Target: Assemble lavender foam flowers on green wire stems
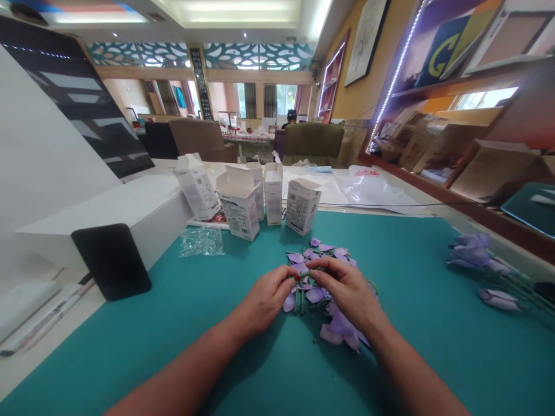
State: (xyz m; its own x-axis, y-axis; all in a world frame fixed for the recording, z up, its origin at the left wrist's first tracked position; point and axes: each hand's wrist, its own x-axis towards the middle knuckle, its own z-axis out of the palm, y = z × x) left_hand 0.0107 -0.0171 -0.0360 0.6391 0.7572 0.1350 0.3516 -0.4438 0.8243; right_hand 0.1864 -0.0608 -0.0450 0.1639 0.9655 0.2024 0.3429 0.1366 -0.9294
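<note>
My left hand is closed, its thumb and forefinger pinching the red end of a short green stem piece. From the other side, my right hand pinches the same piece at its green end. Both hands hover over a pile of loose lilac petals and green stem parts on the teal mat. Just below my right hand lies an assembled-looking purple flower, partly covered by the hand and forearm. Fine detail of the held piece is too small to make out.
Several open white cartons stand behind the pile, with a crumpled clear bag before them. A black tablet-like panel leans at the left against a white box. Purple flowers on stems lie at the right, near a lone bud.
</note>
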